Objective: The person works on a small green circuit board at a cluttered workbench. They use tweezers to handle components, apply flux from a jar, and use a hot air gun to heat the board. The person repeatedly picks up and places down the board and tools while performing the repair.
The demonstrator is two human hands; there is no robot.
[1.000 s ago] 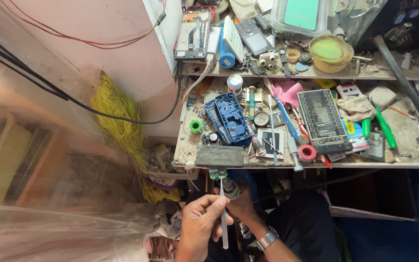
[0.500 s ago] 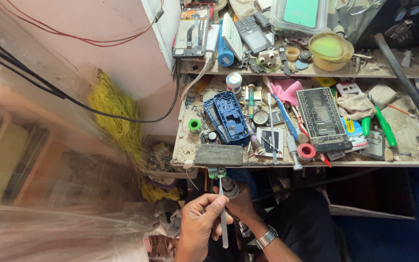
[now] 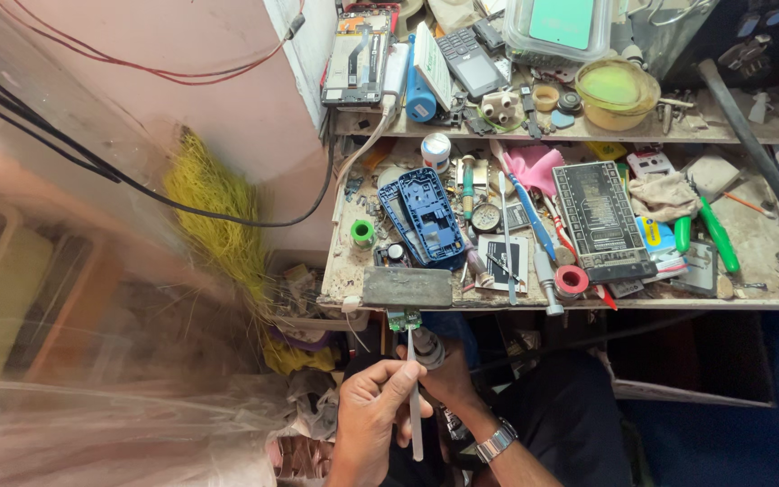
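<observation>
My left hand (image 3: pixel 373 410) is low in view, at about six o'clock, fingers curled tight around a slim white tool (image 3: pixel 414 397) that I grip like a pen; its shaft runs straight toward twelve o'clock and its tip meets a small green circuit board (image 3: pixel 404 317). That board sits just under the near edge of the workbench (image 3: pixel 768 243), directly below a flat grey slab (image 3: pixel 407 287) lying on the bench edge. My right hand (image 3: pixel 448 374), at three o'clock from the left one and with a metal wristwatch (image 3: pixel 496 443) on its wrist, is closed around a small round greyish part (image 3: pixel 427 347) right beside the board; I cannot tell how firmly it grips or whether it also touches the board. On the bench at twelve o'clock from the slab lies a blue phone frame (image 3: pixel 426 215), with a green tape roll (image 3: pixel 362 233) at its nine o'clock. Farther toward three o'clock is a dark ribbed rectangular plate (image 3: pixel 601 219), a red tape roll (image 3: pixel 572 280) near its lower corner, and a green-handled screwdriver (image 3: pixel 717 234) beyond it. At ten o'clock from my hands, a tangle of yellow wire (image 3: pixel 214 216) hangs against the pink wall.
</observation>
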